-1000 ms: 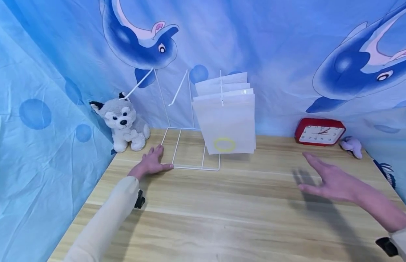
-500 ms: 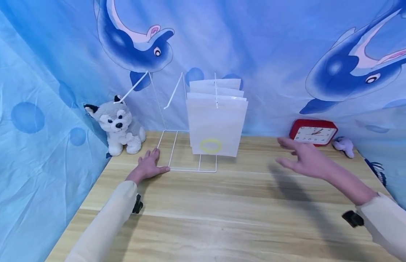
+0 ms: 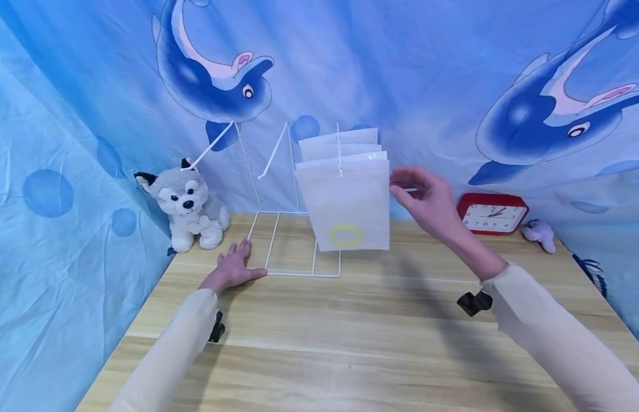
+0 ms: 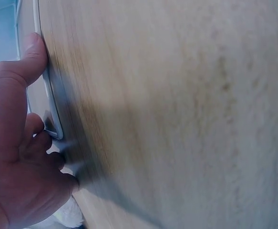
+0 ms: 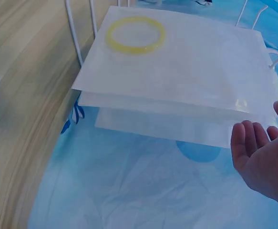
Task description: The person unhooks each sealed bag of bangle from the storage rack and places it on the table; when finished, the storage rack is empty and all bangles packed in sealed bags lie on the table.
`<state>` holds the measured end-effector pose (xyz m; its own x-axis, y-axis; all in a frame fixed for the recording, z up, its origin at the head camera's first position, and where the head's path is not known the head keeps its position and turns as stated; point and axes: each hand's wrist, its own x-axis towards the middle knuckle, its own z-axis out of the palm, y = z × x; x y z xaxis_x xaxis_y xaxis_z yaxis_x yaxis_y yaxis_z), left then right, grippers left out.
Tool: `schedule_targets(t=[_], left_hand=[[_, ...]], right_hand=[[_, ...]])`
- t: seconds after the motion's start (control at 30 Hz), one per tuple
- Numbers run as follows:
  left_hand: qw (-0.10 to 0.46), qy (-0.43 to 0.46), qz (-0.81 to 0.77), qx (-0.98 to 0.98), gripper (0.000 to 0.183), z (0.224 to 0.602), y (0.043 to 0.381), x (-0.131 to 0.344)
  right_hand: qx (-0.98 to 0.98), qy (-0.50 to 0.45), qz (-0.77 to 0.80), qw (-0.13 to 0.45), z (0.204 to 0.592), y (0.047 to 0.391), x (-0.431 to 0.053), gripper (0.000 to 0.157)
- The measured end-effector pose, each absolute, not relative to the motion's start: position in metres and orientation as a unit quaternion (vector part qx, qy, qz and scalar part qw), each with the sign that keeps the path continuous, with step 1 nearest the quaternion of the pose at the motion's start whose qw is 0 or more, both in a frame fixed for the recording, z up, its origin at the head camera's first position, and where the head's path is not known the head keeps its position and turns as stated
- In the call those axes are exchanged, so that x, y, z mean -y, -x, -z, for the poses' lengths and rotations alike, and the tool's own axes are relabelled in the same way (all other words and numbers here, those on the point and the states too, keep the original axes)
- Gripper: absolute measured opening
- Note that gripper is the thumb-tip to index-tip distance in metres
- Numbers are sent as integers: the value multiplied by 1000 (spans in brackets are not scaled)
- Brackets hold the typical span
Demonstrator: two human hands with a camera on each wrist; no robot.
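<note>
A white wire rack [image 3: 304, 276] with three upright hooks stands on the wooden table. From its right hook hang several flat, white translucent bags [image 3: 350, 200]; a yellow ring [image 3: 346, 236] shows near the bottom of the front one, and the ones behind are mostly covered. My left hand [image 3: 234, 268] lies with fingers spread at the front left corner of the base, the thumb [image 4: 32, 55] along the front wire. Beside the bags' right edge is my right hand [image 3: 424, 197], raised, its fingers slightly bent and holding nothing. The fingertips [image 5: 246, 131] are close to the bag edges.
A grey-and-white plush husky [image 3: 185, 203] sits left of the rack. A red clock [image 3: 494, 213] and a small purple plush toy [image 3: 539, 234] stand at the back right. A blue dolphin-print curtain [image 3: 401, 74] hangs close behind the table [image 3: 309, 343].
My right hand has moved left and up, past the clock to the bags' right edge. The bags have swung slightly. My left hand has stayed at the rack's corner.
</note>
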<state>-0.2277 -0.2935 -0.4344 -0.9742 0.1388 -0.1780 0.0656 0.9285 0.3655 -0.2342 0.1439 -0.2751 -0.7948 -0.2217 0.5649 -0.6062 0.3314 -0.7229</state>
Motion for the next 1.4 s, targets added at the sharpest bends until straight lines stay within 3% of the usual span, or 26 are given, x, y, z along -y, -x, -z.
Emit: schedule_targets(t=[0.3,0.67,1.17,1.4], left_hand=[[105,-53,-185,-976,102,437,229,294],[104,-46,-190,-975,102,439,228,296],[104,-42,-188,-976,102,441,228,295],[102,-41,-188,-976,101,437,226,295]], right_hand=[[776,-249,-534,225,274,239,-129,22],[787,-240,-513,245,267,240,-121,21],[780,-247,-561,124,261,252,-112,32],[787,-240,-559,100,255,258,-107,30]])
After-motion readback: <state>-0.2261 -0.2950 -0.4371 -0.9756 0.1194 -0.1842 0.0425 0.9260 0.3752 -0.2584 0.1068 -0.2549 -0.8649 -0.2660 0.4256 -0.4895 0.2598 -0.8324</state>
